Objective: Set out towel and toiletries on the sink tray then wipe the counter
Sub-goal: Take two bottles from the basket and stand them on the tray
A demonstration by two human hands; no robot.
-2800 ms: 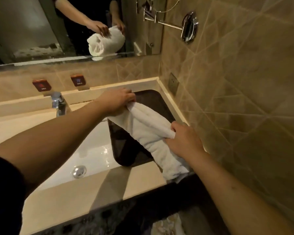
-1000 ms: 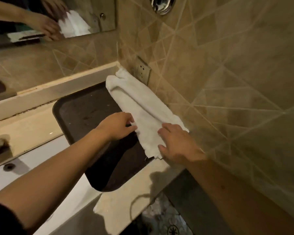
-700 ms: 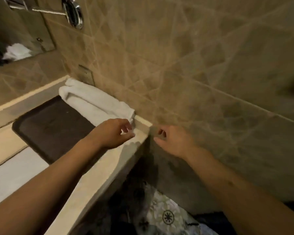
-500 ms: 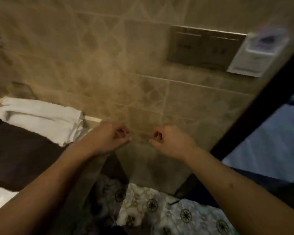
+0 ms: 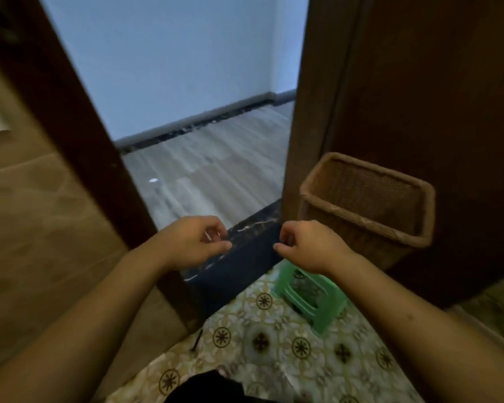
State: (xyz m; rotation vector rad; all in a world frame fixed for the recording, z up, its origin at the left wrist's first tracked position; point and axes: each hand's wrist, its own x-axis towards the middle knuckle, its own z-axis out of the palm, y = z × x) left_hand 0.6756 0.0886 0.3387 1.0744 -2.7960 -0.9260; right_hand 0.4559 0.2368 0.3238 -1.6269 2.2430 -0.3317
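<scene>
So the doorway sits straight ahead, with the door frame (image 5: 70, 135) on its left and the open door (image 5: 419, 112) on its right. The basket (image 5: 367, 205) stands on the floor right against that door, and the little stool (image 5: 312, 295) is just in front of it, nearer the threshold (image 5: 245, 257). The left hand (image 5: 191, 242) and right hand (image 5: 309, 245) hang side by side above the threshold, apart. The tiled wall (image 5: 26, 228) runs along the left, and the patterned floor (image 5: 274, 344) lies beneath everything.

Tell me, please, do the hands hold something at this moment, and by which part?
Nothing is held. The left hand and the right hand are both loosely curled and empty, raised in front of the doorway, above the dark threshold.
</scene>
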